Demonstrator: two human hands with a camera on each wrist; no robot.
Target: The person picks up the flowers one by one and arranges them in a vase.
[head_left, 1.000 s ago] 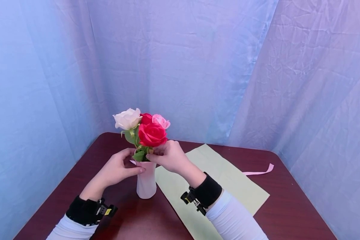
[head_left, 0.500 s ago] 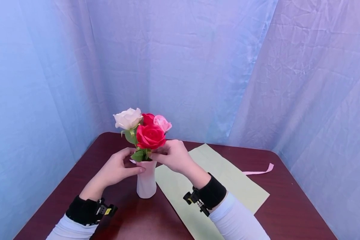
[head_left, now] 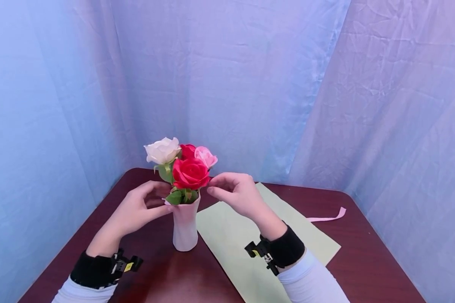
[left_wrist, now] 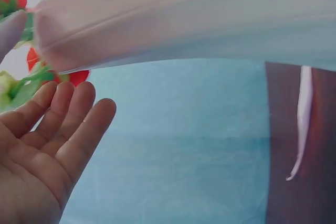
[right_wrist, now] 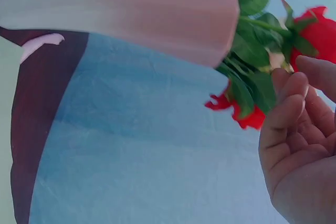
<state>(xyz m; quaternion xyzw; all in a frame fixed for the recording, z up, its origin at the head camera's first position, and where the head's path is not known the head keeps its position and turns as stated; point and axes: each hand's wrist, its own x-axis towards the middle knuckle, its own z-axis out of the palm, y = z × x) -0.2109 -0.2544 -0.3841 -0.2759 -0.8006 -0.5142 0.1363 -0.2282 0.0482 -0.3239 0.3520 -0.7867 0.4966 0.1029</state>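
A pale pink-and-white vase (head_left: 185, 229) stands upright on the table, holding a white rose (head_left: 162, 150), red roses (head_left: 191, 173), a pink rose (head_left: 206, 157) and green leaves (head_left: 176, 197). My left hand (head_left: 138, 208) is at the vase's left side, its thumb by the rim; in the left wrist view the fingers (left_wrist: 86, 129) are spread and apart from the vase. On the right, my right hand (head_left: 239, 194) has its fingertips beside the front red rose, thumb and fingers parted in the head view. In the right wrist view its fingers (right_wrist: 286, 124) are loosely bent near the leaves, holding nothing visible.
A pale green sheet (head_left: 280, 235) lies flat to the right of the vase on the dark red-brown table (head_left: 368, 256). A pink ribbon (head_left: 327, 217) lies beyond it, partly under the sheet. Blue-lilac curtains (head_left: 227, 84) hang around the table.
My right hand has let go of the flowers' stems and drawn back to the right. The left hand has moved slightly left, its fingers looser. The front red rose has shifted slightly left.
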